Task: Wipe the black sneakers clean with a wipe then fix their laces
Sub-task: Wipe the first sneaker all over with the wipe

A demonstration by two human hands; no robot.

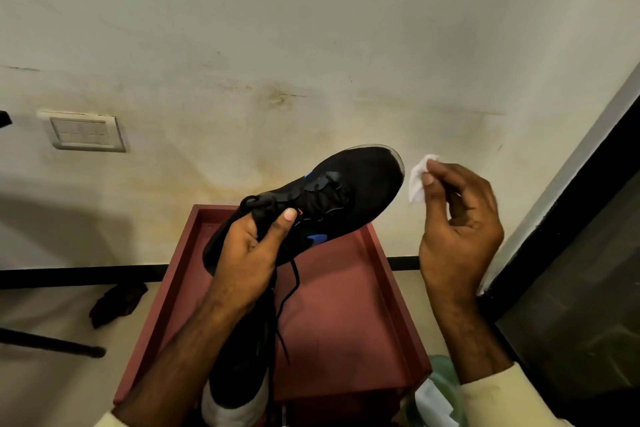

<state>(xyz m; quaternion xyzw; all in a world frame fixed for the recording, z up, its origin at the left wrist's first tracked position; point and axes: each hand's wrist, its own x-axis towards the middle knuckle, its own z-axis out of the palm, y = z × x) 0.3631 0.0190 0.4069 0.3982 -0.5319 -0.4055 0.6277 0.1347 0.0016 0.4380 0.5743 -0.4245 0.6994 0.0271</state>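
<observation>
A black sneaker (360, 184) with blue marks is held up in the air, toe pointing up and to the right. My left hand (252, 253) grips it at the heel and collar, thumb near the tongue. Loose black laces (289, 295) hang down from it. To the right of the toe, my right hand (457, 225) pinches a small crumpled white wipe (417, 180), which sits a little apart from the toe. A second black sneaker (239, 374) with a white sole lies on the red stand below, partly hidden by my left forearm.
A red tray-topped stand (346, 315) is under the shoes, against a stained pale wall with a switch plate (86, 133). A green wipes pack (436, 395) lies at the lower right. A dark cloth (117, 302) is on the floor at left. A dark door frame (568, 218) runs along the right.
</observation>
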